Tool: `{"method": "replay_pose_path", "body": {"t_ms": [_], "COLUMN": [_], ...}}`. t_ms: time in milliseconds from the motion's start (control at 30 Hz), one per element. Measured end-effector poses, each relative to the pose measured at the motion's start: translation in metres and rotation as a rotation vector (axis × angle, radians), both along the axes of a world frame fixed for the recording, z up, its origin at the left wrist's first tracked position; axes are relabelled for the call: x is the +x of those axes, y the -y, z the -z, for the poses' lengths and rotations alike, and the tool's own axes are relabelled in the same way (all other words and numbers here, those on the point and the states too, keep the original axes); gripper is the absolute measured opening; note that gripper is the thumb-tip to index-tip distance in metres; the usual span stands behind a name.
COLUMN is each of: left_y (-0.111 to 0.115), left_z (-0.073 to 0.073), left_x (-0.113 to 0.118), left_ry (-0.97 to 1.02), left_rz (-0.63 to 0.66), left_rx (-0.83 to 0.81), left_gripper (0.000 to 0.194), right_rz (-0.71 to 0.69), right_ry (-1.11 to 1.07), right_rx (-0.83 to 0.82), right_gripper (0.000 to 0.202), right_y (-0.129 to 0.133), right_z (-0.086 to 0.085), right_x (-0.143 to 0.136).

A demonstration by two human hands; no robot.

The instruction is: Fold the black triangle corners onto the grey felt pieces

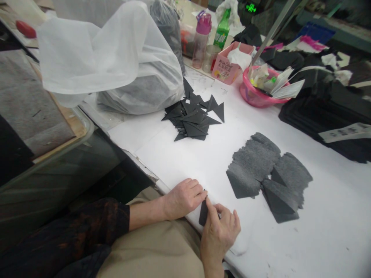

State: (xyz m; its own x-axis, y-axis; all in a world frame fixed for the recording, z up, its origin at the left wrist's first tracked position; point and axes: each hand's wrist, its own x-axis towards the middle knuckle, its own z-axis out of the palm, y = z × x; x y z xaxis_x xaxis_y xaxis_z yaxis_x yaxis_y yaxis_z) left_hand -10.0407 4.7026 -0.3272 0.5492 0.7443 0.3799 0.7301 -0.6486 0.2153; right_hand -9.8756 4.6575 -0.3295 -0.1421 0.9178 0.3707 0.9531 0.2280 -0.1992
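At the table's near edge, a small black fabric-like piece [203, 213] lies between my hands. My left hand [185, 197] is closed, its fingertips pinching the top end of the piece. My right hand [219, 229] has thumb and index finger pressed on the same piece, the other fingers curled over it and hiding part of it. To the right lie overlapping rows of dark grey pieces [255, 158] with black pointed corners. Farther back is a loose pile of black triangular pieces [193, 119].
A white plastic bag [139, 73] with dark contents stands at back left. Behind are a pink bottle [201, 40], a green bottle [222, 29], a pink box [228, 65] and a pink basket [255, 94] of scraps. Stacked black material [327, 112] sits at right.
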Motion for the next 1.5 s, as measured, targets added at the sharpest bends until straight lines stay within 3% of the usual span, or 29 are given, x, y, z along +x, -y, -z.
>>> {"method": "replay_pose_path", "body": {"t_ms": [467, 667, 867, 1267, 1500], "left_y": [0.000, -0.011, -0.024, -0.018, -0.015], "left_z": [-0.001, -0.003, 0.002, -0.008, -0.009], "left_x": [0.001, -0.009, -0.019, -0.022, -0.024], "left_ry": [0.000, -0.053, 0.011, -0.051, -0.079], "left_rz": [-0.001, 0.015, 0.206, 0.225, 0.244], "left_rx": [0.002, 0.001, 0.062, 0.019, 0.036], "left_gripper": [0.012, 0.013, 0.016, 0.022, 0.024], "right_rz": [-0.007, 0.017, 0.046, -0.032, -0.087], "right_ry": [0.015, -0.018, -0.038, -0.172, -0.145], "right_rx": [0.003, -0.006, 0.019, 0.039, 0.002], "right_gripper": [0.026, 0.026, 0.026, 0.013, 0.016], "right_y": [0.000, -0.009, -0.015, -0.002, 0.003], "right_z": [0.000, -0.001, 0.000, -0.002, -0.003], "right_x": [0.000, -0.010, -0.019, 0.001, 0.010]}}
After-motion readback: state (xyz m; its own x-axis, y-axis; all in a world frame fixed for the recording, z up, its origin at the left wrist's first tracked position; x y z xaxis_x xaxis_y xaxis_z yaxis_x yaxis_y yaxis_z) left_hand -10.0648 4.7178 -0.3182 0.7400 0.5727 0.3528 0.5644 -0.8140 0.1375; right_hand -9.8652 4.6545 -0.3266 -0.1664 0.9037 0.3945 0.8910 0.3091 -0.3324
